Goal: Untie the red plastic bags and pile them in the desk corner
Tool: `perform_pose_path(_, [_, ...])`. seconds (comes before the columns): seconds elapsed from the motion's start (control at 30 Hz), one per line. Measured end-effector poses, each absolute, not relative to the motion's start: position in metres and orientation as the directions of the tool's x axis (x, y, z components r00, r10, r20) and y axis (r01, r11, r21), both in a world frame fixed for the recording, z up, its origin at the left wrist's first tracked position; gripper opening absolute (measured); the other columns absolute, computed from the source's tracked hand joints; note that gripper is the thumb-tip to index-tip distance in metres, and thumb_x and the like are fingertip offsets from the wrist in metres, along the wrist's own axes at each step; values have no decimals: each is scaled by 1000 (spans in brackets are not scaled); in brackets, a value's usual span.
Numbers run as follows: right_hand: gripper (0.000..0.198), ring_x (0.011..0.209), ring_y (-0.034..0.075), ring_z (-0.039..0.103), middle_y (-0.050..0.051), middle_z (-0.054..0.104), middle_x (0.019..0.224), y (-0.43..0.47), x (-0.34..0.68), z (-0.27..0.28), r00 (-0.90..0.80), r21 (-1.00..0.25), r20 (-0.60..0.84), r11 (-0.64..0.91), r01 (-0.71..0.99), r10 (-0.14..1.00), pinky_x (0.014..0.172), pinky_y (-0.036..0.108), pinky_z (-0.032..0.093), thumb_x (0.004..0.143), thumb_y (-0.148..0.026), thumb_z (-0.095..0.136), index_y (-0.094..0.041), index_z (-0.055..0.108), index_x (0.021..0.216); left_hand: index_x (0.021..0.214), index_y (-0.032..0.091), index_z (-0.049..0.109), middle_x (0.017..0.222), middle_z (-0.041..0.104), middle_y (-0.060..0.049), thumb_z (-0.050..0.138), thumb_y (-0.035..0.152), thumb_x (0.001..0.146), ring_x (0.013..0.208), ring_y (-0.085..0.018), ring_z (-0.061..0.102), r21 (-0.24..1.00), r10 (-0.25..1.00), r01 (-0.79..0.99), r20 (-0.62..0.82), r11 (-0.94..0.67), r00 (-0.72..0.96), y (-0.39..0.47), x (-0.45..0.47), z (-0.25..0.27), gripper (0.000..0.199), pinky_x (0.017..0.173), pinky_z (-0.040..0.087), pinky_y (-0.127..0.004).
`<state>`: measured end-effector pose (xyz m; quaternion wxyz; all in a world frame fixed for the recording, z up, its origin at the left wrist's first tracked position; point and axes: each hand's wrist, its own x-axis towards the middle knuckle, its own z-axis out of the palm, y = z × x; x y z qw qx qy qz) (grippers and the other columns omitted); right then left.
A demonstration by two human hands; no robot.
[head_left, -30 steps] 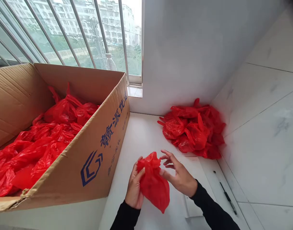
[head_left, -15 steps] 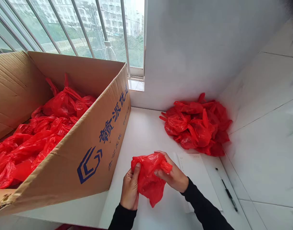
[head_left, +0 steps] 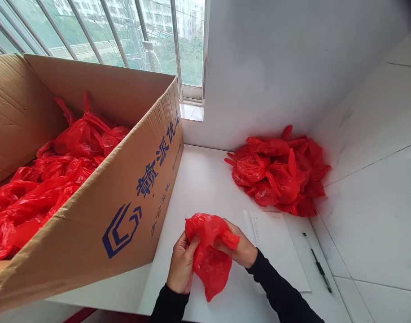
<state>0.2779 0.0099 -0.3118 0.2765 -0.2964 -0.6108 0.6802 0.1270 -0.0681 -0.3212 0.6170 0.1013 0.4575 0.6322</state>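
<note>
A crumpled red plastic bag [head_left: 212, 260] is held between my two hands above the white tabletop [head_left: 205, 179]. My left hand [head_left: 181, 262] grips its left side, with the thumb laid over the front. On the right side, my right hand [head_left: 241, 246] is closed on the bag near a twisted end that sticks out; part of its fingers is hidden by the plastic. Behind, a pile of similar red bags [head_left: 279, 172] lies on the tabletop against the wall. More red bags [head_left: 54, 179] fill the cardboard box on the left.
The large open cardboard box [head_left: 124, 197] with blue lettering stands at the left. A paper pad [head_left: 279, 246] lies right of my hands, with a black pen [head_left: 320, 269] beside it. Walls border the right and back; a barred window [head_left: 124, 36] is behind the box.
The bag in my hands has shifted and bulges a little lower, and my left thumb sits further in on it. The camera view has moved slightly.
</note>
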Motion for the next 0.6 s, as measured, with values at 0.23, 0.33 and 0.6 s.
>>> perform_pose_path(0.23, [24, 83, 22, 63, 4, 66, 92, 14, 277, -319, -552, -993, -20, -80, -86, 833, 78, 35, 52, 83, -39, 72, -19, 65, 94, 130, 22, 59, 123, 67, -8, 73, 31, 80, 109, -25, 63, 851, 917, -458, -365, 257, -162, -70, 127, -320, 52, 87, 51, -31])
perform_pose_path(0.33, [32, 93, 24, 63, 7, 67, 108, 15, 280, -316, -581, -991, -42, -108, -80, 813, 84, 36, 52, 83, -38, 73, -20, 64, 108, 130, 21, 57, 122, 68, -9, 73, 28, 80, 110, -25, 63, 864, 928, -440, -340, 244, -154, -71, 123, -323, 53, 89, 51, -32])
perform_pose_path(0.6, [34, 90, 23, 65, 6, 70, 103, 9, 275, -314, -636, -983, -91, -170, -64, 766, 79, 34, 52, 85, -42, 71, -21, 67, 110, 113, 17, 68, 116, 70, -10, 70, 37, 83, 103, -28, 65, 827, 887, -460, -434, 324, -157, -73, 121, -324, 37, 72, 52, -29])
